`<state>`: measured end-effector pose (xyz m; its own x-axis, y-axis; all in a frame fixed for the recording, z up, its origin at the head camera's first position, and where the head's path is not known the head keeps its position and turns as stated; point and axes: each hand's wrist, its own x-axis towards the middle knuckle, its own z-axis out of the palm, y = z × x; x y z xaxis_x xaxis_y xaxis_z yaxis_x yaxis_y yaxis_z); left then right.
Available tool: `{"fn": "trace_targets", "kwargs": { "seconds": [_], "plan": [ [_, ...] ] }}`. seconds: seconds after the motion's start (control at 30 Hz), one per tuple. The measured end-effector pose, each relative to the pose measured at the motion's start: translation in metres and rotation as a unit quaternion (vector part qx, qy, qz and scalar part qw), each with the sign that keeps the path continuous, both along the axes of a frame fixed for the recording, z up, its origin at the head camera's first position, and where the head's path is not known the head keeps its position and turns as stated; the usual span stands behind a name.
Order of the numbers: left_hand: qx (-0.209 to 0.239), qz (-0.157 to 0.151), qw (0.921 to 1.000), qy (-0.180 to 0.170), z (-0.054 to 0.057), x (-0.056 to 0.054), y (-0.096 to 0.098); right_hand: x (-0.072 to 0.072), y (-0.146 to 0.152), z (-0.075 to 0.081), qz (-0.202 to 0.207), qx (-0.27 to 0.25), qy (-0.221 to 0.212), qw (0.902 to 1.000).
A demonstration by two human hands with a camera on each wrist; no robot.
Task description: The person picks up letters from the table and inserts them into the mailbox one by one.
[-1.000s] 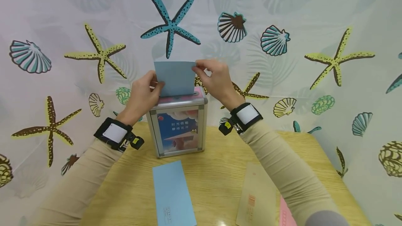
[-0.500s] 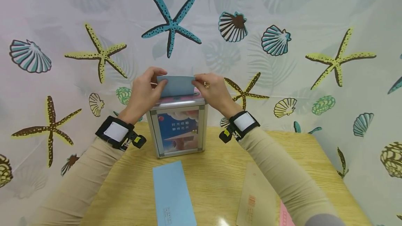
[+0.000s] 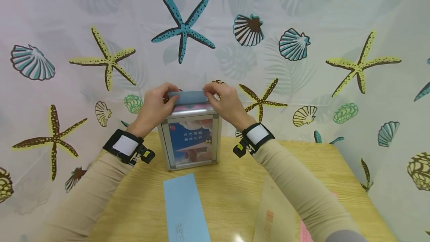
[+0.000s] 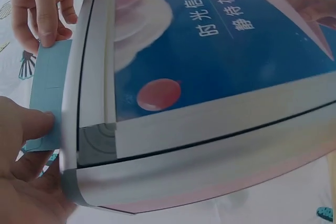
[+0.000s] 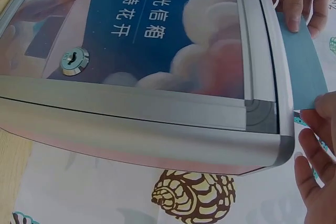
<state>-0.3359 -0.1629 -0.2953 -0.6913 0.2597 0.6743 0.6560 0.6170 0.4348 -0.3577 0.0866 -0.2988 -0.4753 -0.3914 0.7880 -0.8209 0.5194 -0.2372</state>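
A blue envelope (image 3: 188, 97) stands upright at the top of a silver-framed letter box (image 3: 193, 141); only a strip of it shows above the lid, its lower part hidden inside. My left hand (image 3: 155, 104) pinches its left end between thumb and fingers. At the opposite end my right hand (image 3: 227, 102) pinches it the same way. In the left wrist view the envelope (image 4: 52, 80) sticks out past the box's rim, my left thumb flat on it. The right wrist view shows the envelope (image 5: 305, 66) between both hands, beside the box's top edge.
Another blue envelope (image 3: 186, 208) lies on the wooden table (image 3: 231, 182) before the box. A tan envelope (image 3: 273, 212) and a pink one (image 3: 304, 230) lie to the right, partly under my right forearm. Behind hangs a white sheet (image 3: 215, 59) printed with starfish and shells.
The held envelope has gone down into the top of the letter box, from a tall panel to a narrow strip. Both hands have moved down with it, the right one the most.
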Motion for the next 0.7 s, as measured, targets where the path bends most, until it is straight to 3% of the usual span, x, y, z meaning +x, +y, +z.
{"fn": "trace_targets", "kwargs": {
  "seconds": [0.27,0.5,0.7],
  "plan": [
    [-0.038,0.031,0.9987,-0.01,-0.0013,0.0027,0.0007,0.0001,-0.0024,-0.0058,-0.033,0.032,-0.004,0.9989],
    [-0.073,0.08,0.9941,-0.006,-0.0002,0.0054,0.0028,0.0,-0.0043,-0.0071,-0.048,0.036,-0.017,0.998],
    [-0.081,0.083,0.9931,-0.014,0.0001,0.0078,0.0025,0.0039,-0.0039,-0.0067,-0.045,0.039,-0.024,0.9979]
  ]
}}
